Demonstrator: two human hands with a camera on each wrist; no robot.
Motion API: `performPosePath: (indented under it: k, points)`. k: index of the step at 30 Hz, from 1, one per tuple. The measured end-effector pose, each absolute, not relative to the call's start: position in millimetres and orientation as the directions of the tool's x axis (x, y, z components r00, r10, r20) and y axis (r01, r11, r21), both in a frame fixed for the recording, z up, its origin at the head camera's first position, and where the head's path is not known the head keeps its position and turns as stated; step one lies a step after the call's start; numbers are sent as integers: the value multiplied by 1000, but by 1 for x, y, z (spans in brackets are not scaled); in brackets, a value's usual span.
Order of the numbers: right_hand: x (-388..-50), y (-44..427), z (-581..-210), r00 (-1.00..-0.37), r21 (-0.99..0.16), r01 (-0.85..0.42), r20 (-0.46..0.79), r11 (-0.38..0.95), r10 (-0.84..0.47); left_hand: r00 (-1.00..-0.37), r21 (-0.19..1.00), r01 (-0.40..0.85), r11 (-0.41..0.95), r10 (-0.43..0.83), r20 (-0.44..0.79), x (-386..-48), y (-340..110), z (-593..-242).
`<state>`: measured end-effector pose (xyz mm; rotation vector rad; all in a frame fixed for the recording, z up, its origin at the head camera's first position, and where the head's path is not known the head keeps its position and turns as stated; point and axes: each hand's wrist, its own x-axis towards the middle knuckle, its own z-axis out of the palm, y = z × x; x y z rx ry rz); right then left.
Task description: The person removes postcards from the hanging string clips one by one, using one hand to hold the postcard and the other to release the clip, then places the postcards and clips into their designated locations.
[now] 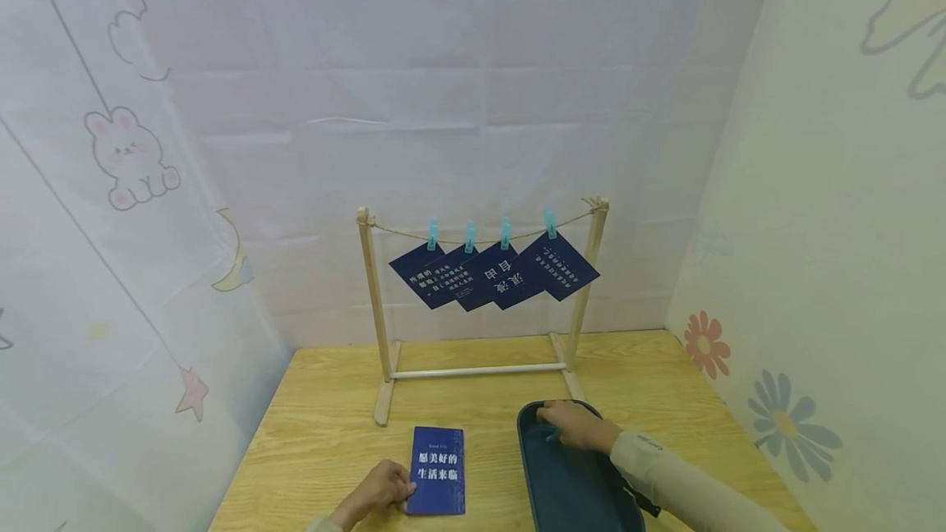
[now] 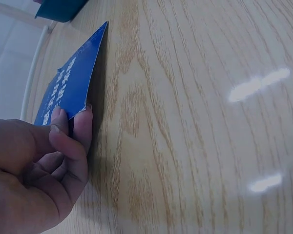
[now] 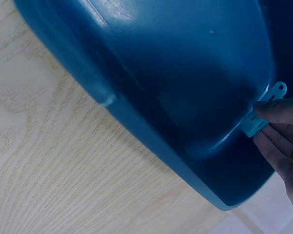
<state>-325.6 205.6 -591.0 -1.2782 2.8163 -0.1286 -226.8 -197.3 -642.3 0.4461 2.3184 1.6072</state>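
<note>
My left hand (image 1: pixel 382 486) pinches the lower left edge of a blue card (image 1: pixel 436 470) with white lettering. In the left wrist view the card (image 2: pixel 73 80) tilts up from the wood, held between thumb and fingers. Inside a dark teal tray (image 1: pixel 572 487), at its far end, my right hand (image 1: pixel 578 425) pinches a light blue clothespin (image 3: pixel 264 109) between thumb and fingers. The right wrist view shows the clothespin close to the tray's inner wall.
Behind the tray stands a wooden rack (image 1: pixel 374 294) with a twine line (image 1: pixel 399 232). Several blue cards (image 1: pixel 567 265) hang from it by light blue clothespins (image 1: pixel 550 222). A fabric backdrop (image 1: pixel 473 105) surrounds the wooden table (image 1: pixel 310 433).
</note>
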Motion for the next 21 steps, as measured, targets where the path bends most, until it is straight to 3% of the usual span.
performPosePath:
  k: [21]
  points:
    - [-323,198,-600,-691,-15,-722,-47,692,-722,-879,938,-12,348,443,-176,-224,-202,-638]
